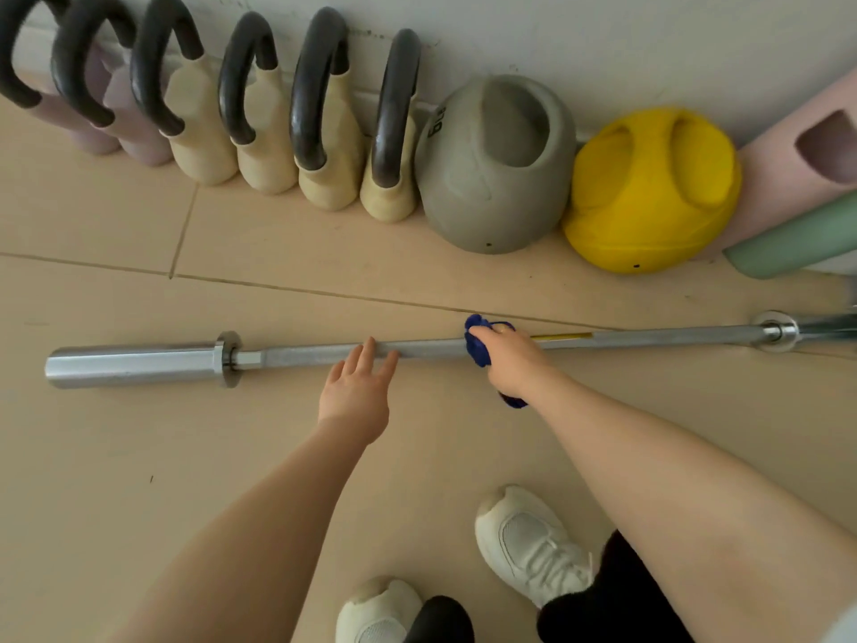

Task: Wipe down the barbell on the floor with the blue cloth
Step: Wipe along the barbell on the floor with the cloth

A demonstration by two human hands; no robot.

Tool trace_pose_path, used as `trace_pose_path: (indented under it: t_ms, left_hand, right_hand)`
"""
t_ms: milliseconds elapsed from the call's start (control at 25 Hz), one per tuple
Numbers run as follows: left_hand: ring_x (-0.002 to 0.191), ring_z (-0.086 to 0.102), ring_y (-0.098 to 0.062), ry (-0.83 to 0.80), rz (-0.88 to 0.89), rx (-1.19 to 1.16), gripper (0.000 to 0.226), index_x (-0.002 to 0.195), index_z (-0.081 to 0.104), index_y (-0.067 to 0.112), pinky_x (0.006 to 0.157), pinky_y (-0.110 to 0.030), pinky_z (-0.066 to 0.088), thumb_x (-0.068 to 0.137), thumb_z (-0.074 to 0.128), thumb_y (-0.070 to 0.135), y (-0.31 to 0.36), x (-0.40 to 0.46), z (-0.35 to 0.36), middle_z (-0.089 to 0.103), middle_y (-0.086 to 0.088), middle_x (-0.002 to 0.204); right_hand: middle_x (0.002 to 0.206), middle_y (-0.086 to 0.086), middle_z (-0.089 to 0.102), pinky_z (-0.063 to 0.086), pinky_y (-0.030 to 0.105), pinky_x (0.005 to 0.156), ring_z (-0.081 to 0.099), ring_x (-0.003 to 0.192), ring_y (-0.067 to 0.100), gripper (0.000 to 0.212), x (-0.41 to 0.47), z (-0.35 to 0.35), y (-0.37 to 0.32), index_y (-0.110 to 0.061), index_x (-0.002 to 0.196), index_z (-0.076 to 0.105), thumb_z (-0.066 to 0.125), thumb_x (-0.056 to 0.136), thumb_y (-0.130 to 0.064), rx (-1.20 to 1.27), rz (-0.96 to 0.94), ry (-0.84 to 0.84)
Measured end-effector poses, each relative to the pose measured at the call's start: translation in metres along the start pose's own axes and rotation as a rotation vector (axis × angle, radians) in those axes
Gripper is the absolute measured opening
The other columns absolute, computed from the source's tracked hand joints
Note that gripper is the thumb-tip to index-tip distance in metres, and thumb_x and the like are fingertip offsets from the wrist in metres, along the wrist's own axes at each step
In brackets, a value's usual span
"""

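With the right hand wrapping the blue cloth round the barbell, the spread left hand should steady the shaft while wiping along it.

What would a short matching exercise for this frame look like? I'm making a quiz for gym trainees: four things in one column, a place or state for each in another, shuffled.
Column one:
1. blue cloth
2. left hand
3. yellow medicine ball
4. barbell

Column two:
A. lying on the floor tiles
B. resting by the wall, right of the grey ball
C. fingers straight, touching the shaft
D. wrapped on the shaft, gripped by the right hand

Pairs: 1-D, 2-C, 3-B, 4-A
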State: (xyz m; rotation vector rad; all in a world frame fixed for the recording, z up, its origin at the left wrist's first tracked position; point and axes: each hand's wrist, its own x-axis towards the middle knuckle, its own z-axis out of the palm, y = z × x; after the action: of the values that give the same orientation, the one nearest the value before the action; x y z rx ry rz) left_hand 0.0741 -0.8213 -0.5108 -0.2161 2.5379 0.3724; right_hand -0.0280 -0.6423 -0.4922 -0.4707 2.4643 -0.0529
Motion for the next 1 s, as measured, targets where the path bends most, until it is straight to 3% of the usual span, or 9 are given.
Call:
trace_pose_path:
  t_ms: [160,240,320,400,520,640,760,840,1000]
  left_hand:
    - [0.146,-0.007,-0.021,-0.011,0.009,0.084,0.078,0.149,-0.005,0.025,0.118,-0.034,0.010,0.090,0.042,0.006,0.000,-0.001,0.007,-0.014,-0.008,0.157]
    - [0.146,-0.008,-0.020,-0.049,-0.008,0.076,0.079,0.149,-0.005,0.027,0.117,-0.034,0.012,0.089,0.041,0.005,0.001,0.001,0.003,-0.015,-0.006,0.157]
    - [0.146,-0.008,-0.020,-0.090,-0.041,0.056,0.078,0.149,-0.004,0.028,0.117,-0.035,0.015,0.089,0.041,0.005,0.005,0.003,-0.004,-0.015,-0.005,0.157]
    - [0.146,-0.008,-0.019,-0.139,-0.058,0.039,0.080,0.149,-0.004,0.029,0.116,-0.036,0.017,0.088,0.044,0.007,0.006,0.007,-0.011,-0.015,-0.004,0.157]
    - [0.146,-0.007,-0.019,-0.166,-0.025,0.161,0.085,0.148,-0.008,0.028,0.119,-0.042,0.007,0.085,0.046,0.006,0.001,0.013,-0.021,-0.015,-0.006,0.157]
    - [0.146,-0.008,-0.020,-0.165,-0.054,0.250,0.084,0.148,-0.010,0.027,0.119,-0.044,0.002,0.088,0.045,0.007,0.003,0.023,-0.027,-0.014,-0.008,0.157]
    - [0.145,-0.012,-0.024,-0.117,-0.175,0.231,0.079,0.148,-0.010,0.029,0.118,-0.043,0.000,0.092,0.042,0.011,0.014,0.026,-0.022,-0.016,-0.011,0.157]
    - [0.145,-0.006,-0.027,-0.117,-0.274,0.138,0.078,0.149,-0.008,0.027,0.117,-0.041,0.008,0.091,0.043,0.015,0.027,0.028,-0.020,-0.012,-0.014,0.156]
    - [0.144,0.006,-0.029,-0.192,-0.343,0.028,0.078,0.149,-0.002,0.026,0.115,-0.039,0.018,0.090,0.046,0.013,0.041,0.035,-0.032,-0.009,-0.017,0.156]
  right_hand:
    - [0.142,0.006,0.041,0.034,0.034,0.098,0.043,0.119,0.032,0.054,0.013,0.010,-0.017,-0.025,0.140,0.034,0.045,0.089,-0.008,-0.058,-0.301,0.005]
    - [0.136,0.005,0.046,0.038,0.038,0.095,0.045,0.115,0.032,0.053,0.021,0.004,0.004,-0.028,0.137,0.036,0.046,0.088,-0.009,-0.227,-0.247,0.004]
    - [0.129,0.007,0.052,0.040,0.038,0.091,0.047,0.111,0.032,0.045,0.022,-0.003,0.030,-0.024,0.130,0.044,0.047,0.087,-0.010,-0.302,-0.030,0.055]
    - [0.124,0.009,0.057,0.043,0.038,0.089,0.052,0.108,0.033,0.043,0.022,-0.001,0.031,-0.019,0.127,0.047,0.049,0.085,-0.009,-0.165,0.064,0.097]
    - [0.126,0.011,0.058,0.039,0.035,0.093,0.052,0.113,0.033,0.047,0.023,0.007,-0.006,-0.016,0.130,0.049,0.051,0.084,-0.006,0.164,-0.162,0.092]
    - [0.128,0.007,0.056,0.040,0.036,0.091,0.050,0.112,0.033,0.047,0.039,0.001,-0.001,-0.023,0.131,0.048,0.049,0.086,-0.009,0.060,-0.326,0.065]
    - [0.121,0.005,0.058,0.042,0.035,0.085,0.051,0.104,0.033,0.039,0.058,-0.004,0.025,-0.024,0.126,0.049,0.048,0.088,-0.015,-0.214,-0.144,0.133]
    - [0.118,0.009,0.058,0.041,0.034,0.084,0.051,0.103,0.034,0.034,0.062,-0.001,0.006,-0.019,0.121,0.051,0.049,0.087,-0.015,-0.153,-0.021,0.151]
    - [0.126,0.007,0.052,0.040,0.038,0.089,0.044,0.108,0.033,0.042,0.053,0.009,-0.015,-0.024,0.128,0.045,0.046,0.088,-0.014,-0.021,-0.311,0.095]
